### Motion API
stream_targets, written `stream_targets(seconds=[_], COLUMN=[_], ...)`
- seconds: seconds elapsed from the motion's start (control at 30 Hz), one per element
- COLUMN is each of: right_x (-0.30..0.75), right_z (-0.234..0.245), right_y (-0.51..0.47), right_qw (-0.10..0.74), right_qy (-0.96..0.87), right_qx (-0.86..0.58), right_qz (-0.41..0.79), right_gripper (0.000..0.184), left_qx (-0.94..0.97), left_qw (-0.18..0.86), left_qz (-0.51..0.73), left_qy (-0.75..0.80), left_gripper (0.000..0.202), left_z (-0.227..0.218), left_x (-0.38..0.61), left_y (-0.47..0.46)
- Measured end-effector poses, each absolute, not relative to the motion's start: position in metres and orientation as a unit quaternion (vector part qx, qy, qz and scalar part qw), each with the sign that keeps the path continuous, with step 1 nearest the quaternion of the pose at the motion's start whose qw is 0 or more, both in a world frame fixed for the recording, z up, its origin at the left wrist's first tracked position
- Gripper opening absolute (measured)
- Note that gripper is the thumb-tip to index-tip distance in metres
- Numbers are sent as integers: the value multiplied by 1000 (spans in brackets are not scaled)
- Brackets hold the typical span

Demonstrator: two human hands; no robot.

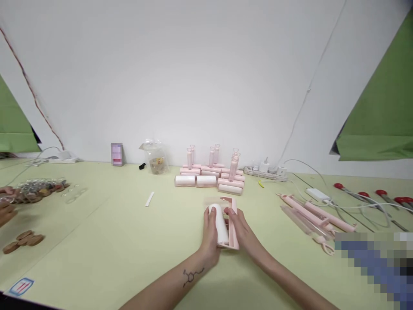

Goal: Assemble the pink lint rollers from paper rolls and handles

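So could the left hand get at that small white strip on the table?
Probably yes: bare table lies between the left hand and the white strip, though that hand now holds the white roll.

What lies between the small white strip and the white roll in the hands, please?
Nothing: in the head view, the table is bare between the white strip and the white roll.

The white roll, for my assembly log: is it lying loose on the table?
No, the left hand holds the white roll against the pink holder.
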State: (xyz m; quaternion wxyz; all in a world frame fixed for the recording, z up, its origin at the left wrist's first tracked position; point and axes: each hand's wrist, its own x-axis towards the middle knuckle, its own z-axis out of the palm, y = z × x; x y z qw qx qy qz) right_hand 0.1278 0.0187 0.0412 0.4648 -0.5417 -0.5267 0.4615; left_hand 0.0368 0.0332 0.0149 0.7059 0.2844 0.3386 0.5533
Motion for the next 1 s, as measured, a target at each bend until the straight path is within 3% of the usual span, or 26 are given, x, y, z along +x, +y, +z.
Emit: stream_targets(seconds=[0.2,0.43,0.6,0.77,1.0], right_x=[135,138,164,196,191], right_z=[33,29,44,68,62], right_y=[17,13,16,22,14], right_qw=[398,383,399,292,168], right_qy=[-586,-614,-676,-785,-865], right_qx=[-611,-639,-536,-466,-470], right_qz=[353,260,311,284,56], right_gripper=[37,32,35,22,10], left_qx=[288,376,540,716,866], left_qw=[716,693,657,506,283], left_qz=[537,522,419,273,119], left_qy=[342,325,319,397,395], left_gripper=[56,58,76,87,61], left_z=[12,18,31,43,54], left_x=[38,42,26,5,-2], left_y=[32,20,33,47,40])
